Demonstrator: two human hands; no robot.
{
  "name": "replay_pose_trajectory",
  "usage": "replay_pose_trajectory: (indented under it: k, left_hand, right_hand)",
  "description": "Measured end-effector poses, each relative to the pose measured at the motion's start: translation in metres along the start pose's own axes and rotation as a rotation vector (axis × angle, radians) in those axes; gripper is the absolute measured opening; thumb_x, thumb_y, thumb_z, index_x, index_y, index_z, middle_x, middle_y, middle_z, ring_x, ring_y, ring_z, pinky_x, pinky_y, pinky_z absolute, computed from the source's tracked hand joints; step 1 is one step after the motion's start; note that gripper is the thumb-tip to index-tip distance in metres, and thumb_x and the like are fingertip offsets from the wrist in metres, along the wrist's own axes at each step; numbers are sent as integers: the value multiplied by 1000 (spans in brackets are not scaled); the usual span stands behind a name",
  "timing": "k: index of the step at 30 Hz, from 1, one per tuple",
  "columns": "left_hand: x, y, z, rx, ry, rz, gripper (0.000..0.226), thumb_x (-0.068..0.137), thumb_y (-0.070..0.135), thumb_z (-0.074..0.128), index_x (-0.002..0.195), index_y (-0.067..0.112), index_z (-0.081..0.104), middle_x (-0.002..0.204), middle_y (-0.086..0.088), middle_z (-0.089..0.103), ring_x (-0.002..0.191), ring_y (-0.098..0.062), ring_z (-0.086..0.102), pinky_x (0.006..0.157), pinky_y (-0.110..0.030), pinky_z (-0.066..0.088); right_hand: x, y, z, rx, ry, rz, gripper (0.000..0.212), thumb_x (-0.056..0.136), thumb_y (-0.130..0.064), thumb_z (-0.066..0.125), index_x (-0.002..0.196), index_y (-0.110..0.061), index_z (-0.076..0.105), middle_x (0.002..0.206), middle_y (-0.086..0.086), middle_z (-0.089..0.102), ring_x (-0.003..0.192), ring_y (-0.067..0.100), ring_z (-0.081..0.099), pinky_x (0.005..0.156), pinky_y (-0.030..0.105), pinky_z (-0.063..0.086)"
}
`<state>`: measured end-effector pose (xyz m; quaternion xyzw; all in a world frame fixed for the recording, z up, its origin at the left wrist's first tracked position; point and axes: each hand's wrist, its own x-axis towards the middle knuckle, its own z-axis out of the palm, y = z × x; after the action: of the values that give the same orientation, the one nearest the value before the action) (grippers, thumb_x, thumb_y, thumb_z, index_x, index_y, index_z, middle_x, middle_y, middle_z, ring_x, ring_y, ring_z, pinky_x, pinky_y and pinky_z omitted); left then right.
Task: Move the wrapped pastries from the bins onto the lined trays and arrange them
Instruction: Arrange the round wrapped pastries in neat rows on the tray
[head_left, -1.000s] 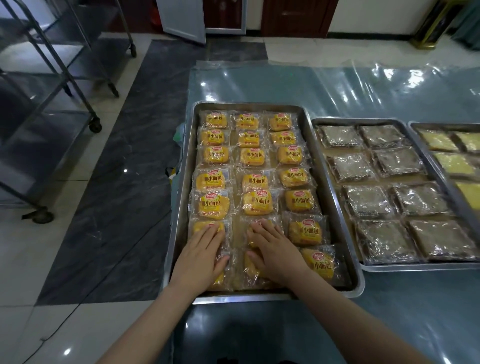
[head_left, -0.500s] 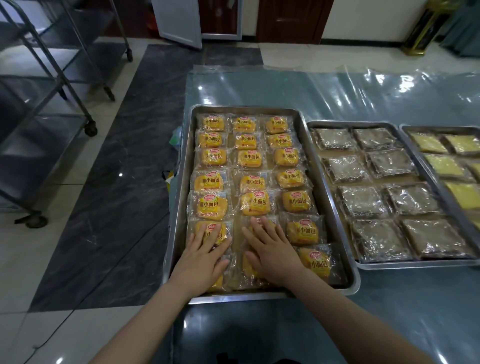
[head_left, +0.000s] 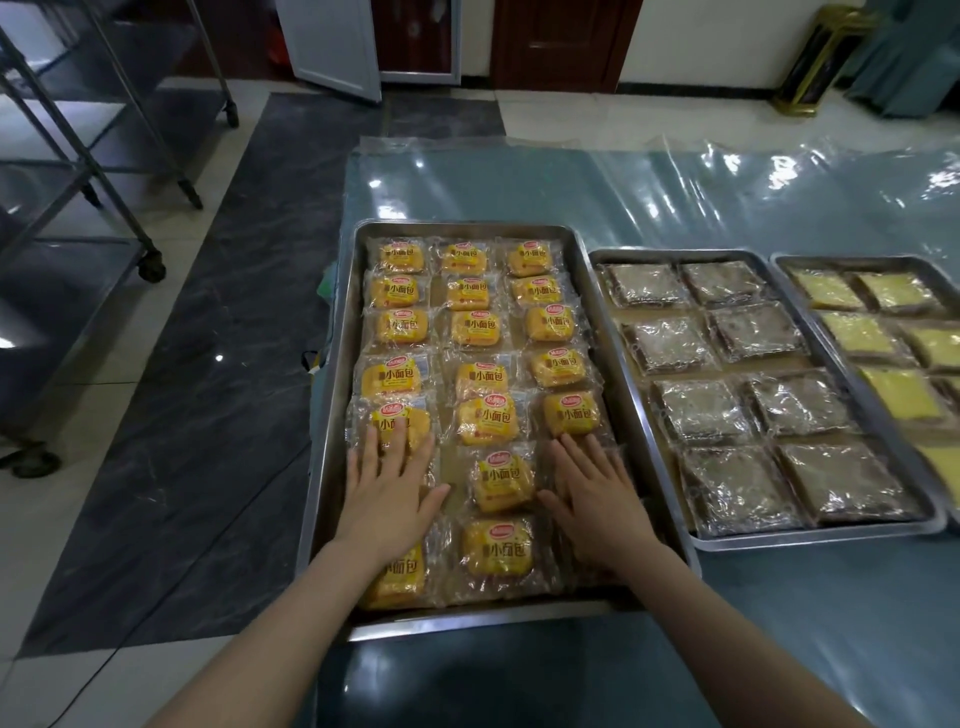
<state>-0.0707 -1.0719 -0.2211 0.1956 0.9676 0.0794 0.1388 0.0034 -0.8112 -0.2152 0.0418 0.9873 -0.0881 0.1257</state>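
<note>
I see yellow wrapped pastries (head_left: 480, 418) lying flat in three columns on the nearest metal tray (head_left: 332, 415); brown wrapped squares (head_left: 727, 415) fill the neighbouring tray (head_left: 652, 431) in two columns.

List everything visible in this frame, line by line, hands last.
Wrapped yellow buns: three columns, orange-yellow in clear wrappers, filling the nearest tray; some hidden under the hands.
Bun tray: one, steel, nearest.
Dark pastries: eight, brownish in clear wrap, two columns in the middle tray.
Middle tray: one, steel, right of the bun tray.
Pale yellow slices: several, wrapped, in the far-right tray, partly cut off.
Far-right tray: one, steel, at the frame edge.
Plastic sheet: one, clear, over the blue-green table.
Wheeled racks: metal, on the floor at left.
Left hand: flat, fingers spread, on the left column.
Right hand: flat, fingers spread, on the right column.
</note>
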Motion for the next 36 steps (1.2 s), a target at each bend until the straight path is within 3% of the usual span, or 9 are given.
replay_pose_trajectory:
  k: [6,12,16,20,23,27,32,36]
  left_hand:
    - [19,0,-6,33,74,-11,75,80,73,-2,147,37,-2,152,1,-26,136,-28,-31,105,-50,-20]
    - [41,-1,-20,-23,3,-35,68,85,68,9,147,41,-3,153,1,-24,137,-28,-28,109,-50,-14]
    - [41,-5,-15,-21,-25,-25,70,83,69,6,147,41,-5,154,2,-20,139,-28,-22,112,-49,-9]
    - [38,-6,-12,-5,-17,-13,71,82,70,5,146,42,-6,155,3,-16,141,-29,-18,111,-47,-10]
    - [37,-8,-12,-8,-16,0,76,76,73,-2,145,43,-7,153,7,-16,141,-26,-18,111,-46,-9]
    - [34,-12,-12,-5,-12,29,75,75,74,-6,144,44,-8,152,9,-16,141,-24,-17,108,-43,-10]
    - [33,-11,-5,27,8,34,74,78,72,-6,146,41,-9,152,6,-21,138,-24,-25,112,-46,-12]
    - [33,-10,-3,35,20,22,74,80,71,-4,147,40,-8,152,5,-20,137,-25,-25,114,-48,-11]
  right_hand:
    - [22,-2,-17,118,149,-29,68,91,-61,18,151,-29,14,157,-10,-3,143,17,-15,114,39,-9]
    - [59,2,-30,31,-11,1,64,96,-57,23,151,-29,7,159,-5,-8,144,26,-13,115,47,0]
    - [50,-5,-24,12,20,63,70,93,-61,20,151,-26,2,159,-2,-9,144,30,-15,114,47,-4]
    - [57,-34,-30,98,132,-107,62,95,-54,23,148,-35,0,157,-6,-10,142,25,-20,113,45,-7]
    - [70,-58,-26,50,55,-263,58,97,-50,24,149,-35,3,158,-6,-10,141,23,-21,113,43,-8]
    - [80,-65,-13,33,-41,-259,61,97,-55,24,150,-34,3,159,-7,-11,142,21,-23,115,48,-8]
    - [75,-60,-6,91,-48,-243,60,94,-58,29,148,-37,15,159,-12,-3,143,15,-18,114,49,-5]
    - [75,-60,-8,53,-53,-251,59,94,-57,30,147,-36,17,159,-11,-2,143,17,-18,111,49,-12]
